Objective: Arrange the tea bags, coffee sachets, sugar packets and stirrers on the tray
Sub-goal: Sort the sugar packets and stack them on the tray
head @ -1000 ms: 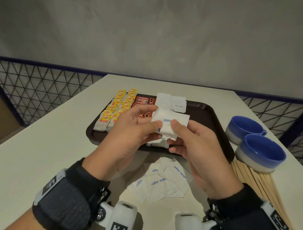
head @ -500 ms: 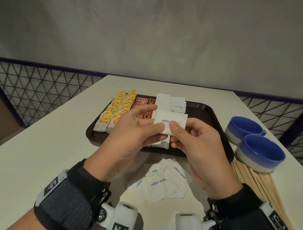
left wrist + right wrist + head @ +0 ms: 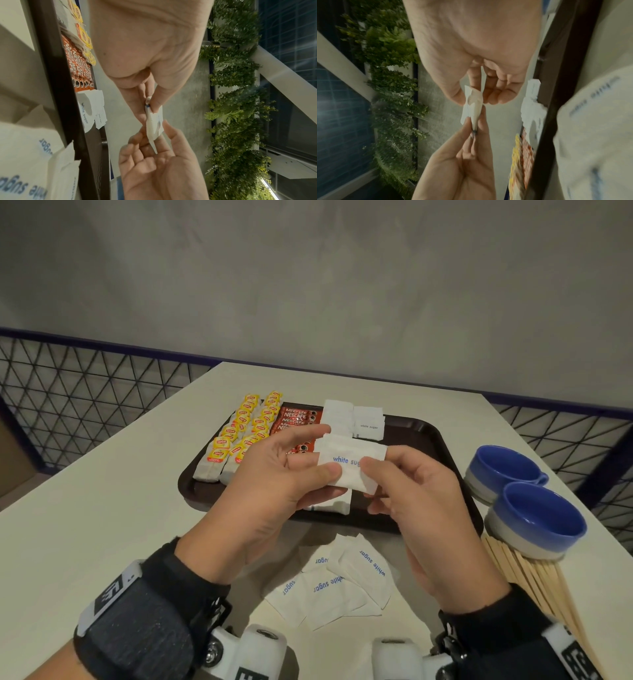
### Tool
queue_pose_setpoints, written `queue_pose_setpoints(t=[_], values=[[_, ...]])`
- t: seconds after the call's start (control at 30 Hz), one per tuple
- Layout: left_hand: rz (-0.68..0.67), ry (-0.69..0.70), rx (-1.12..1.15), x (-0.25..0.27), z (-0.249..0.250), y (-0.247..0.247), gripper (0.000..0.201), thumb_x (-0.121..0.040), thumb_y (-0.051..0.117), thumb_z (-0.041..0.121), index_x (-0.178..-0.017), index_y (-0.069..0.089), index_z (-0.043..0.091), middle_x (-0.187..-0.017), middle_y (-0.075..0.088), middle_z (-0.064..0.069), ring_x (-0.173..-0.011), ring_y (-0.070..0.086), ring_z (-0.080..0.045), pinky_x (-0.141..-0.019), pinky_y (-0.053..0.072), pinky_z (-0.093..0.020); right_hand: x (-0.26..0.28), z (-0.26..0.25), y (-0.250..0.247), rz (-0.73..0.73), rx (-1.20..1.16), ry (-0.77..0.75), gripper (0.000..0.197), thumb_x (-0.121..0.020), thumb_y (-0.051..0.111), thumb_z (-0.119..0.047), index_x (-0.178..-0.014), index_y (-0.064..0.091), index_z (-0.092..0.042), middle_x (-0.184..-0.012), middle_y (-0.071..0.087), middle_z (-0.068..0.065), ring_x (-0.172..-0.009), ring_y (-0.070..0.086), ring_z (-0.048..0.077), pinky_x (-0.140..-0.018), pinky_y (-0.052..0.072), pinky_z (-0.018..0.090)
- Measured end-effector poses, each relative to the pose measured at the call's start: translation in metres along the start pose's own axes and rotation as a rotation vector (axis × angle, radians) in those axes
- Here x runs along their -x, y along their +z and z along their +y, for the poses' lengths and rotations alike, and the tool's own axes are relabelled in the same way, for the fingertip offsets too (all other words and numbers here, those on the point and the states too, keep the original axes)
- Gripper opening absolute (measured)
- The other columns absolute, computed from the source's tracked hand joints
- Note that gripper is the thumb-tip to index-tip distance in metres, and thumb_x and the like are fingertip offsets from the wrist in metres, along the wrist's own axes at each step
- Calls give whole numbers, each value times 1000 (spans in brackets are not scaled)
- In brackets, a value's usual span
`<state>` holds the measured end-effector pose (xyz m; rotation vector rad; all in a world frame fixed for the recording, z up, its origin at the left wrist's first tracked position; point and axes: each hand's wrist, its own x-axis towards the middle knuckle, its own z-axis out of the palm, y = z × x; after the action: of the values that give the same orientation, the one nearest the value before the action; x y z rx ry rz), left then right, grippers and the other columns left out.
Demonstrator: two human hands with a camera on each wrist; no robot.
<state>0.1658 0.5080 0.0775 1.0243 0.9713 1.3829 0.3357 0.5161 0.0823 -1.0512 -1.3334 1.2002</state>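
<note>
Pale tabletop [image 3: 102, 508] runs out toward a grey wall, and closest to the person a loose heap of sugar packets [image 3: 335, 580] lies on it, just short of the tray's near edge. To the right of that heap, wooden stirrers [image 3: 534, 573] fan out on the table beside two blue cups [image 3: 534, 518]. Above the heap, both hands hold a small stack of packets [image 3: 349, 463] in the air over the near part of the tray: the left hand [image 3: 274, 484] pinches one end between thumb and fingers, and the right hand [image 3: 418, 501] pinches the other end the same way. Farther on, the dark tray [image 3: 442, 440] carries tea bags [image 3: 239, 436] in two rows at its left, coffee sachets [image 3: 296, 419] next to them, and laid-out sugar packets [image 3: 356, 421] beyond.
</note>
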Motion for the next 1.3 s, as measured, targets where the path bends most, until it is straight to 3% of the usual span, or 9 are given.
queue_pose_setpoints(t=[0.1,0.2,0.43,0.6,0.7,0.93,1.07,1.17,1.3], values=[[-24,-29,-17,2,-1,2,48,-87,69,-11,-129,63,13,-104,79,-18,-98,78,-32,-81,65,-38,0,-10,-13,-1,142,5,13,-92,67,-11,-91,77,-18,-78,75,-4,-66,65,2,-58,50,15],[-28,-53,-37,4,-1,5,47,-88,70,-11,-127,64,13,-104,79,-17,-98,78,-31,-82,65,-38,-2,-25,-20,-75,241,79,13,-91,69,-8,-90,78,-18,-87,75,12,-68,59,10,-60,48,25],[35,-70,-24,1,7,5,36,-91,72,1,-124,63,14,-98,81,-12,-91,79,-28,-84,64,-36,-91,-54,-33,26,374,109,7,-95,66,-6,-96,69,-13,-85,69,8,-67,56,13,-61,43,29],[23,-101,6,-1,8,3,25,-96,66,0,-119,65,10,-96,81,-14,-89,79,-29,-88,62,-42,-157,-16,-47,14,520,365,11,-98,56,1,-98,63,-8,-85,64,14,-61,54,16,-60,44,30],[32,-99,35,-4,9,0,20,-96,64,0,-115,66,6,-94,80,-16,-86,79,-30,-80,65,-38,-175,14,-55,30,547,480,12,-98,55,1,-97,62,-8,-93,63,17,-62,56,17,-63,48,32],[9,-110,70,-2,8,5,10,-97,62,-2,-105,66,2,-88,79,-18,-74,78,-26,-71,66,-33,-200,32,-49,83,444,478,23,-98,52,3,-85,60,-14,-79,61,12,-61,54,18,-57,46,29],[29,-141,70,-2,9,7,8,-96,62,-3,-100,67,3,-85,79,-19,-67,76,-23,-63,64,-29,-203,35,-45,81,456,484,20,-91,55,5,-97,64,-12,-86,62,14,-61,56,20,-57,47,27],[51,-138,87,-4,10,6,7,-96,62,-3,-99,67,1,-83,78,-21,-64,74,-23,-62,64,-29,-208,38,-45,91,439,454,22,-87,68,1,-108,65,-4,-77,59,13,-61,58,21,-58,50,29],[69,-121,96,-4,11,5,7,-95,62,-4,-96,67,1,-81,77,-22,-63,74,-24,-62,64,-31,-210,40,-42,28,569,399,56,-79,80,3,-127,54,-6,-89,62,12,-68,61,22,-64,55,33]])
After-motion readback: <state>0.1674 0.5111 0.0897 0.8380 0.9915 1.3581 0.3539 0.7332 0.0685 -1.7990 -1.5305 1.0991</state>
